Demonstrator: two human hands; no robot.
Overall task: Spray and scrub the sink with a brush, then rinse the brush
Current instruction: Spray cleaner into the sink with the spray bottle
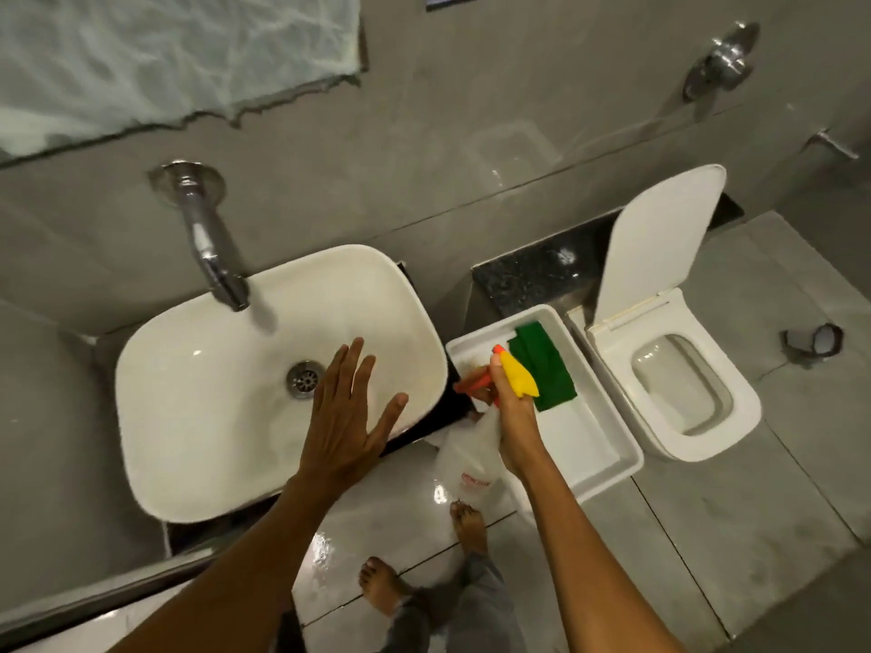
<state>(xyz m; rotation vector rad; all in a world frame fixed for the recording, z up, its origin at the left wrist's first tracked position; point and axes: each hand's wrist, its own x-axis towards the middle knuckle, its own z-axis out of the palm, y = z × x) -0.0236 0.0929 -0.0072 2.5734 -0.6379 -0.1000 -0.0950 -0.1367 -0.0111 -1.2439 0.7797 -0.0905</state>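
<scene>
Head view: looking straight down at a grey-tiled bathroom from the person's own eyes.
Sink [198, 407]: one white, rounded-rectangular basin on a dark counter, left of centre; one metal drain [305, 379] in its bowl.
Tap [207, 242]: one chrome spout coming out of the wall, its mouth over the back of the basin.
Left hand [346, 417]: flat, palm down, all five fingers spread apart, over the right half of the basin near the drain; it holds nothing. Whether it touches the porcelain cannot be told.
Right hand [511, 417]: wrapped closed around the neck of one spray bottle [464, 459], held between the basin and the tray.
Spray bottle detail: clear body hanging below the hand, yellow top [518, 377], orange-red trigger and nozzle [473, 384] aimed left toward the sink.
Tray [598, 445]: one white rectangular tub just right of the basin, beside the toilet.
Green cloth [546, 365]: one green piece, a cloth or scrub pad, lying at the far end of the tray, partly behind the bottle's top.
Brush: none can be made out anywhere here.
Toilet [678, 384]: one white toilet at right, lid [660, 238] raised against the wall.
Towel [179, 54]: one pale towel hanging top left.
Wall fittings: one chrome valve [721, 58] top right.
Feet [424, 558]: two bare feet on wet, shiny floor tiles.
</scene>
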